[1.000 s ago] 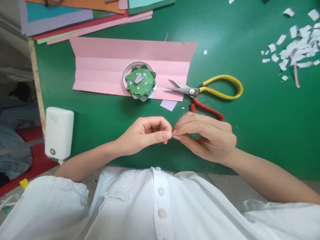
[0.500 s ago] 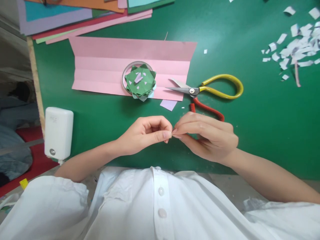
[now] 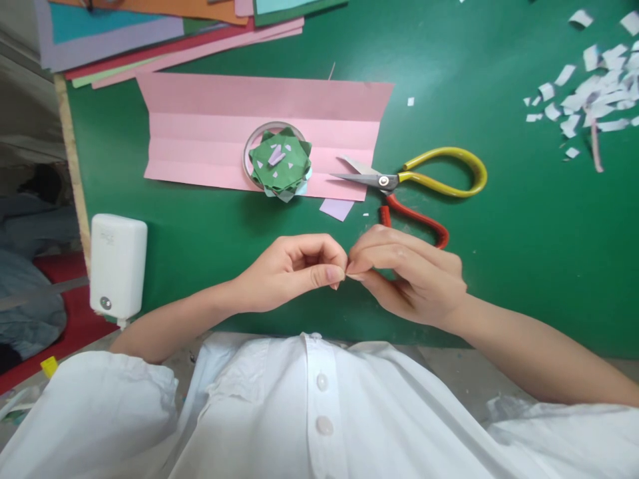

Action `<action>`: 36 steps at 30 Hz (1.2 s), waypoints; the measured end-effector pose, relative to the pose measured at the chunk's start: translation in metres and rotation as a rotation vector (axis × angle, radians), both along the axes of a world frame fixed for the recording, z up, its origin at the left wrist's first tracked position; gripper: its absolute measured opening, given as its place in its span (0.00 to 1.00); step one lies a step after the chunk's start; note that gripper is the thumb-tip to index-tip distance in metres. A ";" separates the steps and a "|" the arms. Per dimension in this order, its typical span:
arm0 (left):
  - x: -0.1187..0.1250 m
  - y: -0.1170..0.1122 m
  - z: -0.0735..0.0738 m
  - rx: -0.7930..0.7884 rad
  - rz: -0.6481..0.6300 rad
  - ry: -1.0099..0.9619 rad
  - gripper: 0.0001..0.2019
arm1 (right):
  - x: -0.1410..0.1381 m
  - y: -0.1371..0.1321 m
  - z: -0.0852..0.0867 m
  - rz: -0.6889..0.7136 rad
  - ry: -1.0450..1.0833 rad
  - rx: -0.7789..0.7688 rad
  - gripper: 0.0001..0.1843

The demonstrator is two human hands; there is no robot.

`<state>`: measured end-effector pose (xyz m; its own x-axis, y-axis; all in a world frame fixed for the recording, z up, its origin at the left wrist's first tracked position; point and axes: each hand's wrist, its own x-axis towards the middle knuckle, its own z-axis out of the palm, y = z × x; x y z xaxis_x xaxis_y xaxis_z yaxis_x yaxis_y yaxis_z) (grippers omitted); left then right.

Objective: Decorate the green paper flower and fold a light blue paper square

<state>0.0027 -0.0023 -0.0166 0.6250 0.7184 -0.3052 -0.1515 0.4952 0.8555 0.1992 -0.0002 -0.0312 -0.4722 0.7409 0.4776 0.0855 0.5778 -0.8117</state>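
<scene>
My left hand (image 3: 292,269) and my right hand (image 3: 404,276) meet fingertip to fingertip just above the near edge of the green table (image 3: 524,253). Both are closed in a pinch on something tiny between them that I cannot make out. Beyond the hands lies a folded pink sheet (image 3: 210,126). On it sits a green folded paper flower (image 3: 280,163) dotted with lilac bits, resting in a tape roll (image 3: 252,143). Scissors (image 3: 424,183) with a yellow and a red handle lie just beyond my right hand. A small lilac scrap (image 3: 337,209) lies near the blades.
A stack of coloured paper sheets (image 3: 150,33) covers the far left corner. Several white and lilac paper cuttings (image 3: 589,93) are scattered at the far right. A white plastic device (image 3: 117,263) stands at the table's left edge. My white shirt (image 3: 319,412) fills the foreground.
My right hand's fingers have curled in slightly closer to my left thumb. Nothing else on the table has moved.
</scene>
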 end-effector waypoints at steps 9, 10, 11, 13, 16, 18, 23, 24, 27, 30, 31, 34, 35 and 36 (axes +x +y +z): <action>0.000 0.001 0.000 0.020 0.003 0.010 0.12 | 0.001 0.003 0.000 0.042 0.050 -0.042 0.09; 0.000 0.001 0.000 0.023 0.005 0.009 0.12 | 0.001 0.003 -0.001 0.043 0.052 -0.048 0.09; 0.000 0.001 -0.001 0.026 0.007 0.009 0.12 | 0.000 0.003 -0.001 0.044 0.055 -0.054 0.09; 0.000 0.000 -0.001 0.034 0.013 0.014 0.12 | 0.000 0.003 -0.001 0.048 0.065 -0.070 0.09; -0.001 0.000 -0.001 0.044 0.019 0.015 0.12 | -0.001 0.003 -0.002 0.060 0.092 -0.108 0.08; -0.001 0.000 -0.001 0.047 0.020 0.004 0.11 | -0.001 0.003 -0.003 0.076 0.108 -0.146 0.07; -0.001 -0.001 -0.003 0.056 0.025 -0.038 0.07 | -0.001 0.002 -0.002 0.111 0.127 -0.266 0.04; -0.001 -0.001 -0.003 0.059 0.024 -0.041 0.07 | -0.001 0.001 -0.002 0.113 0.129 -0.286 0.04; -0.001 -0.001 -0.003 0.059 0.025 -0.037 0.08 | -0.001 0.001 -0.002 0.122 0.135 -0.327 0.04; -0.001 -0.001 -0.003 0.056 0.022 -0.023 0.08 | -0.001 0.001 -0.002 0.131 0.140 -0.345 0.04; -0.001 -0.001 -0.003 0.058 0.021 -0.023 0.08 | -0.001 0.001 -0.002 0.132 0.140 -0.347 0.04; -0.001 -0.001 -0.002 0.079 0.029 -0.025 0.07 | -0.001 0.001 -0.001 0.131 0.139 -0.353 0.04; 0.000 -0.001 -0.002 0.090 0.034 -0.020 0.07 | -0.001 0.001 -0.001 0.129 0.139 -0.353 0.04; 0.000 -0.001 -0.002 0.104 0.041 -0.010 0.07 | -0.001 0.001 -0.001 0.127 0.137 -0.350 0.04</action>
